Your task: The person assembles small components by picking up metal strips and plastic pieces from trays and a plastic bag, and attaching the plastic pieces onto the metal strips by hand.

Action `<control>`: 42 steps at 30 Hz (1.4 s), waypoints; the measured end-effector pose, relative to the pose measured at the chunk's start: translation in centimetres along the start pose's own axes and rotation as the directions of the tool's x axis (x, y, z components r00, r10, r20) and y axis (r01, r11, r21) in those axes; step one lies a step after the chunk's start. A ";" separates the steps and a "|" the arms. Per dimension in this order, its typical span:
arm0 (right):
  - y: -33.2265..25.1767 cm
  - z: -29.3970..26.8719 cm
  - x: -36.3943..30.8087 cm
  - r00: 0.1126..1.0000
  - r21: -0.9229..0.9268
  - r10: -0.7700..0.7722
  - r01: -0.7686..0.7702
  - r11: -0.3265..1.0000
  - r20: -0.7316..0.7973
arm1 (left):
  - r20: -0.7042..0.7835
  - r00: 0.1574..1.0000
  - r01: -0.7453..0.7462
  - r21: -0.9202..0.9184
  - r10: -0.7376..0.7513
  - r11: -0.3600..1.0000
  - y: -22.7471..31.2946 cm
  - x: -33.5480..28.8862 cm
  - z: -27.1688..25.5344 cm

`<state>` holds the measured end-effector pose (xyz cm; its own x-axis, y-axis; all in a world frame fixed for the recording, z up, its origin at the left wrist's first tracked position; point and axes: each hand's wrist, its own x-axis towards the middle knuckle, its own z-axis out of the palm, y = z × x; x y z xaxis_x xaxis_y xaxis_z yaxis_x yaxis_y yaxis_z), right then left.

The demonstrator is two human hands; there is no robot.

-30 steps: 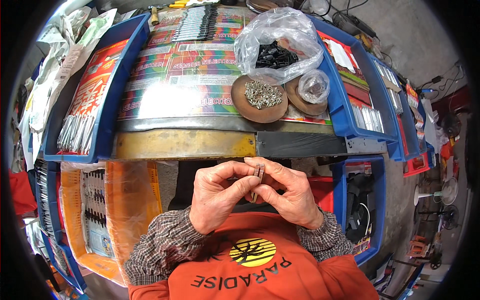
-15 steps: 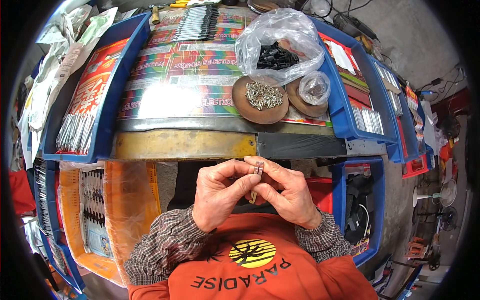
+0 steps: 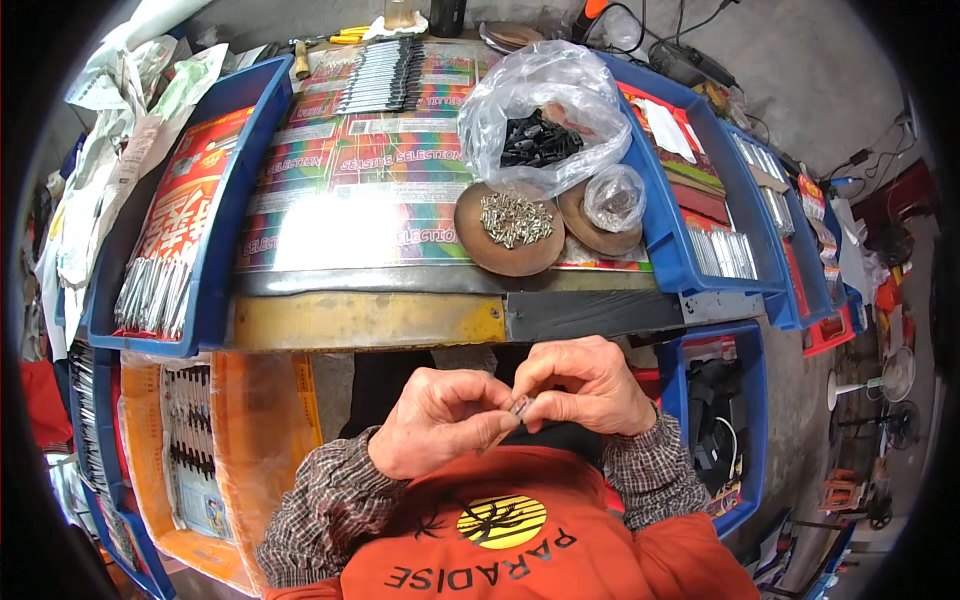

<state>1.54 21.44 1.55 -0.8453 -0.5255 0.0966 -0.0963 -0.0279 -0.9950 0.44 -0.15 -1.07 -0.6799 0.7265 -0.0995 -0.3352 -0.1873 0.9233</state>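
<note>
Just in front of the bench edge, my left hand (image 3: 440, 422) and my right hand (image 3: 583, 385) meet fingertip to fingertip. Pinched between their thumbs and fingers is a small, slim, shiny metal piece (image 3: 520, 405). Fingers cover most of it, so its exact kind cannot be made out. Beyond my hands, a round brown dish (image 3: 483, 257) holds a heap of small brass-coloured metal parts (image 3: 517, 220). Behind it, a clear plastic bag (image 3: 608, 125) stands open with many small black parts (image 3: 543, 138) inside.
A blue tray (image 3: 262, 135) of slim metal strips sits at the bench's left, another blue tray (image 3: 655, 215) at its right. A row of silvery-black pieces (image 3: 382, 75) lies at the back. Below are an orange crate (image 3: 270, 440) and a blue bin (image 3: 752, 470).
My right hand has turned and risen above the metal piece, which now lies more slanted and is more hidden. The bench appears slightly lower in view.
</note>
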 end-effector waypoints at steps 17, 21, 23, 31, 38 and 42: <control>0.8 -0.7 2.2 0.961 -0.089 -0.070 0.048 0.995 -0.267 | -0.201 0.710 -0.293 0.786 0.675 0.544 0.0 2.1 1.0; -1.8 -4.6 5.2 0.918 -0.599 -0.203 -0.046 0.799 -0.341 | -0.201 0.750 -0.220 0.822 0.630 0.525 -0.1 1.9 0.0; -2.1 -7.2 7.0 0.855 -0.822 -0.388 -0.075 0.564 -0.344 | -0.192 0.757 -0.215 0.830 0.624 0.515 -0.1 2.0 -0.4; 1.1 -13.2 12.6 0.838 -0.976 -0.508 -0.214 0.026 -0.198 | -0.190 0.734 -0.216 0.845 0.652 0.489 0.1 2.0 -1.9; 3.1 -14.2 13.6 0.881 -0.972 -0.445 -0.217 -0.086 -0.158 | -0.216 0.753 -0.194 0.830 0.621 0.524 0.1 1.7 -2.3; 1.8 -13.7 13.0 0.877 -0.978 -0.444 -0.209 -0.014 -0.181 | -0.199 0.746 -0.211 0.835 0.636 0.508 0.2 1.6 -1.9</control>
<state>-16.81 26.17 1.35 -0.7940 -0.2944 0.5318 -0.3356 0.9418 0.0203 -1.95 -0.27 -1.76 -0.8497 0.2912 0.4396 0.5179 0.3042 0.7995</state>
